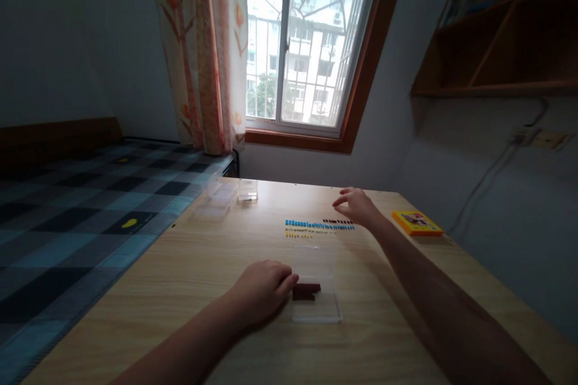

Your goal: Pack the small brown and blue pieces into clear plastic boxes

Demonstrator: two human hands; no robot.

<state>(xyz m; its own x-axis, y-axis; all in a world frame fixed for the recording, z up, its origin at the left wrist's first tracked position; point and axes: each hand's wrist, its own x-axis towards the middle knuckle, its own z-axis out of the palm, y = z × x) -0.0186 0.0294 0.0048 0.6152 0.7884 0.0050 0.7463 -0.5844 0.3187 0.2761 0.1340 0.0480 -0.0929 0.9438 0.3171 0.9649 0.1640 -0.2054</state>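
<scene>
Blue pieces (297,224) lie near yellow pieces (293,232); left hand (270,281) curls at clear tray (327,308), right hand (356,205) half-spread, grips unclear.

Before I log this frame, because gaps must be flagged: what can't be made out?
In the head view:
Whether the right hand pinches anything: too small to tell.
Number of blue pieces: too small, run together.
Rest of the shelf: right edge cuts it off.

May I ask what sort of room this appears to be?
Probably a bedroom in a home: a bed with a checked cover lies left of the wooden table, and a flower-patterned curtain hangs beside the window.
</scene>
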